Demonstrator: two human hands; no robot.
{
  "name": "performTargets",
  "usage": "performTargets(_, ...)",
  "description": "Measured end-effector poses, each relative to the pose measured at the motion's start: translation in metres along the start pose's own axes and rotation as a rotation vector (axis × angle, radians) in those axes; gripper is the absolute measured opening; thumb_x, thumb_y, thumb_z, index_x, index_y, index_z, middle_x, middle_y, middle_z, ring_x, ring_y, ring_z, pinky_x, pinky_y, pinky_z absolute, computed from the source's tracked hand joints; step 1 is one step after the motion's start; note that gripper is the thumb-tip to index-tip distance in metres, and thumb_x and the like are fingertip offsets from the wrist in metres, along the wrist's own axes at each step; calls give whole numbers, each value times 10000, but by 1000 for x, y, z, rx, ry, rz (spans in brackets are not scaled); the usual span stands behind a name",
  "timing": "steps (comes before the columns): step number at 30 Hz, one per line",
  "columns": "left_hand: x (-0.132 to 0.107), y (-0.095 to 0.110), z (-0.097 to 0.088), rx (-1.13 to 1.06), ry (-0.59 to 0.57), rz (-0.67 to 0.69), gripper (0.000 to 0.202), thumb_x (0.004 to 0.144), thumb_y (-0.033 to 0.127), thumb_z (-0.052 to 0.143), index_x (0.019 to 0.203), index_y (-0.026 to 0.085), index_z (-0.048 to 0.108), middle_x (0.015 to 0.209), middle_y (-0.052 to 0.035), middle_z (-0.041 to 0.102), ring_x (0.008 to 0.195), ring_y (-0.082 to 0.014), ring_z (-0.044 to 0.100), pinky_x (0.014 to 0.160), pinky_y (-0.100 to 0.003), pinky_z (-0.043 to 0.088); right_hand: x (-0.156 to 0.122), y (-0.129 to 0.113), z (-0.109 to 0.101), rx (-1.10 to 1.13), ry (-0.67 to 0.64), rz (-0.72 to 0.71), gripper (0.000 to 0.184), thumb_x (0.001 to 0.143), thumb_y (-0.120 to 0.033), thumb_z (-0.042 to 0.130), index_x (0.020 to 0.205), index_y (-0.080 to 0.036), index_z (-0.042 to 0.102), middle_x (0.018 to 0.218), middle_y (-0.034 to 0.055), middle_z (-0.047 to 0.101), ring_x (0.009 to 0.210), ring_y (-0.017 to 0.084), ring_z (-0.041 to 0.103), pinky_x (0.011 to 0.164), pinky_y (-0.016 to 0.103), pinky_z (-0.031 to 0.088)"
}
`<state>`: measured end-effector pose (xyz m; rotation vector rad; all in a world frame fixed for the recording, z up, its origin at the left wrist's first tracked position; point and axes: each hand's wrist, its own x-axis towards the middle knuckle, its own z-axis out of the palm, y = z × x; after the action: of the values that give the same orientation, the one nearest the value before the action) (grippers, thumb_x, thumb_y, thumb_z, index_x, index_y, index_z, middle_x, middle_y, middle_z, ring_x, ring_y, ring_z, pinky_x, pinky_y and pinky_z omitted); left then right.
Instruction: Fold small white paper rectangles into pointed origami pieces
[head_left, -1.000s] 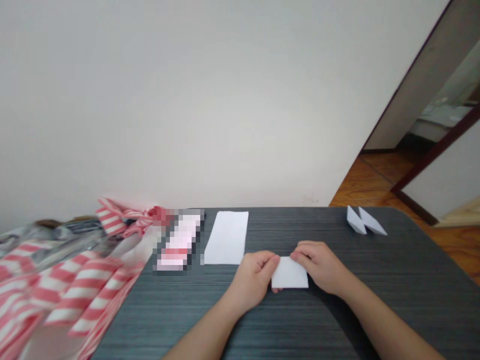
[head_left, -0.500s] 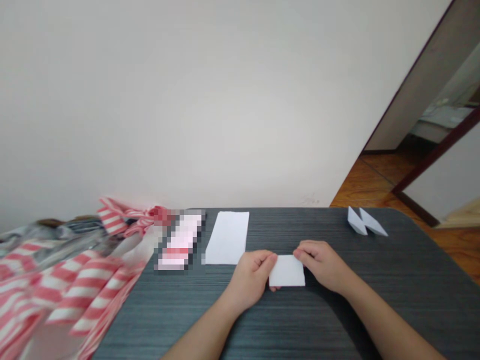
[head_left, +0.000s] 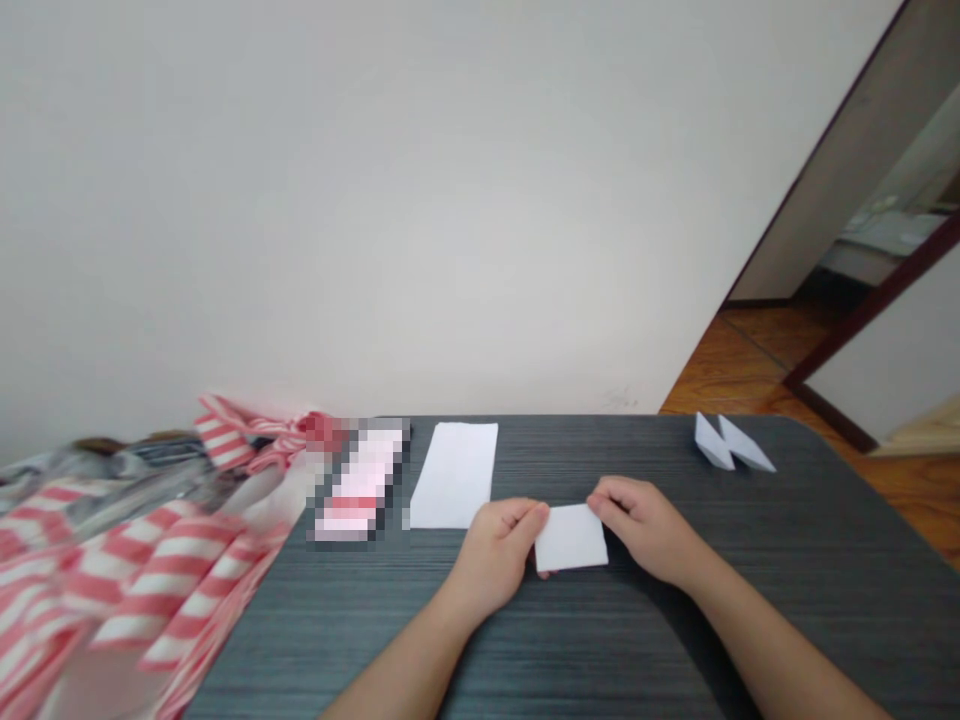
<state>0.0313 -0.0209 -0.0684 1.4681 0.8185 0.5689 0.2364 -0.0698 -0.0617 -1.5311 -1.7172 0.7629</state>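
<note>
Between my hands is a small white rectangle of folded paper [head_left: 571, 540], tilted slightly, its right side a little higher. My left hand [head_left: 501, 548] grips its left edge, thumb on top and a fingertip showing underneath. At the upper right corner, my right hand [head_left: 634, 520] pinches the paper between thumb and fingers. Behind my left hand lies a stack of white paper [head_left: 456, 475] on the dark table. Farther right stand two pointed folded-paper pieces [head_left: 731, 445], close beside each other.
The dark wood-grain table [head_left: 585, 660] meets a white wall [head_left: 480, 200] at the back. A pixelated pink-and-white item [head_left: 364, 485] lies at the table's left edge. Red-and-white striped cloth [head_left: 165, 570] is heaped to the left. A doorway with wooden floor [head_left: 750, 360] shows at right.
The folded paper has tipped slightly, its right side rising, and shifted a little left. Both hands keep hold of it; my right hand has moved up slightly.
</note>
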Motion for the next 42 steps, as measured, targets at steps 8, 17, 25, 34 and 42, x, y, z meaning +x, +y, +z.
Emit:
performTargets(8, 0, 1, 0, 66, -48, 10, 454, 920, 405, 442, 593, 143, 616, 521, -11, 597, 500, -133, 540, 511, -228, 383, 1, 2, 1, -24, 66, 11, 289, 919, -268, 490, 641, -186, 489, 637, -16, 518, 621, 145, 495, 587, 255, 361)
performTargets(17, 0, 1, 0, 50, -53, 4, 462, 916, 406, 444, 571, 143, 601, 493, -7, 577, 468, -116, 511, 485, -216, 351, 0, -1, 2, 7, 61, -12, 247, 915, -247, 491, 679, -182, 527, 680, -10, 529, 657, 148, 509, 618, 258, 380)
performTargets(25, 1, 0, 1, -48, -93, -21, 453, 908, 439, 452, 639, 126, 639, 553, -45, 631, 479, -118, 533, 489, -219, 392, -1, 2, 1, 3, 83, 18, 267, 925, -262, 468, 672, -185, 500, 651, -18, 508, 628, 145, 491, 586, 255, 368)
performTargets(34, 0, 1, 3, -23, -120, -42, 371, 887, 415, 499, 680, 134, 623, 551, -24, 620, 477, -108, 534, 472, -203, 396, 0, -3, 0, 30, -25, -56, 285, 938, -266, 461, 669, -181, 504, 685, -4, 525, 658, 143, 512, 615, 255, 393)
performTargets(42, 4, 1, 5, -104, -4, -81, 385, 894, 448, 480, 754, 121, 628, 511, -24, 623, 426, -110, 541, 435, -200, 408, -8, 10, 8, 307, -38, -33, 294, 876, -245, 582, 1164, -217, 531, 972, 53, 619, 815, 178, 594, 696, 286, 483)
